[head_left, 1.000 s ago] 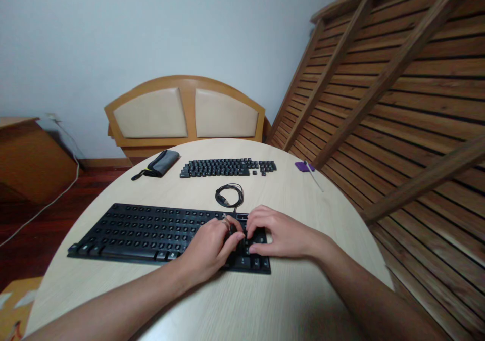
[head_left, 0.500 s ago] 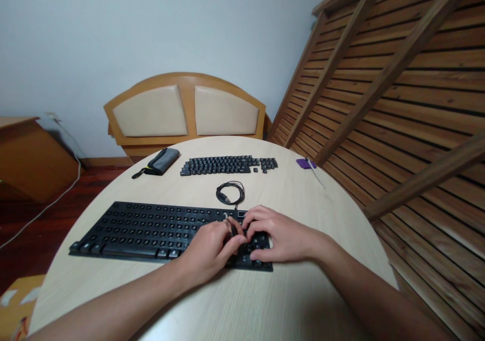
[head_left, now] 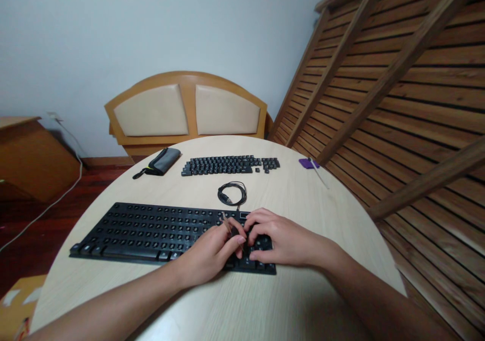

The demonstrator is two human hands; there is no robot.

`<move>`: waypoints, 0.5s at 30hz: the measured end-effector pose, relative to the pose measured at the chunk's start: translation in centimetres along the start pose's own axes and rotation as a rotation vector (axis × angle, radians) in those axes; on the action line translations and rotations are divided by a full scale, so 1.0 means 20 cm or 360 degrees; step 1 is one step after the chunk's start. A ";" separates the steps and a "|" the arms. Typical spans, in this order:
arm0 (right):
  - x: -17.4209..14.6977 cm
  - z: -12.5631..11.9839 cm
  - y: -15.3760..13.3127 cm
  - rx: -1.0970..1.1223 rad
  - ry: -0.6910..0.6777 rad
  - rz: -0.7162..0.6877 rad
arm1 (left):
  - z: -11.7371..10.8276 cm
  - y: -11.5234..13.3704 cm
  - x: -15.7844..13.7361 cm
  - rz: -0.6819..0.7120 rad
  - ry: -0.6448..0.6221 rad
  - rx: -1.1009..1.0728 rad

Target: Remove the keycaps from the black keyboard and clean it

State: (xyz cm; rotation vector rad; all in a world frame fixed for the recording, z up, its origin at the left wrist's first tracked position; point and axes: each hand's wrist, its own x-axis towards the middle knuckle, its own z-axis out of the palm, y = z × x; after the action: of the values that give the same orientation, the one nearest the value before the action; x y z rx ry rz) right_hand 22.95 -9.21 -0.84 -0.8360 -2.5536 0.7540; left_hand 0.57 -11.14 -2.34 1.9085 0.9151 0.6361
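The black keyboard (head_left: 147, 230) lies on the tabletop (head_left: 235, 305), toward the left edge. Over its right part, the left hand (head_left: 214, 249) is closed around a slim tool (head_left: 226, 223). The right hand (head_left: 275, 237) rests there half open; if it grips something, I cannot tell. Loose keycaps (head_left: 220, 165) lie near the far edge.

Left forearm (head_left: 125, 295) and right forearm (head_left: 364, 285): bare, slender, smooth in outline, tapering toward the wrists. Left hand (head_left: 212, 247) and right hand (head_left: 282, 240): ungloved, slim-fingered; left thumbnail (head_left: 241, 240) short
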 end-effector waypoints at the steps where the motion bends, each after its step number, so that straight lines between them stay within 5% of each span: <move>1: 0.00 0.01 0.01 0.0002 0.0009 -0.0003 | 0.00 0.00 0.00 -0.0009 0.0002 -0.0026; 15: 0.02 0.08 0.05 0.0007 0.0182 -0.0086 | -0.01 0.01 0.00 0.0013 0.0015 -0.0033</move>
State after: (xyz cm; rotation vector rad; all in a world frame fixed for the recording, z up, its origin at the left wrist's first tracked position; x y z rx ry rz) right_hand 22.35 -8.84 -2.59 -0.7827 -2.4619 0.6753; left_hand 0.52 -11.00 -2.07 1.8927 0.9039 0.6575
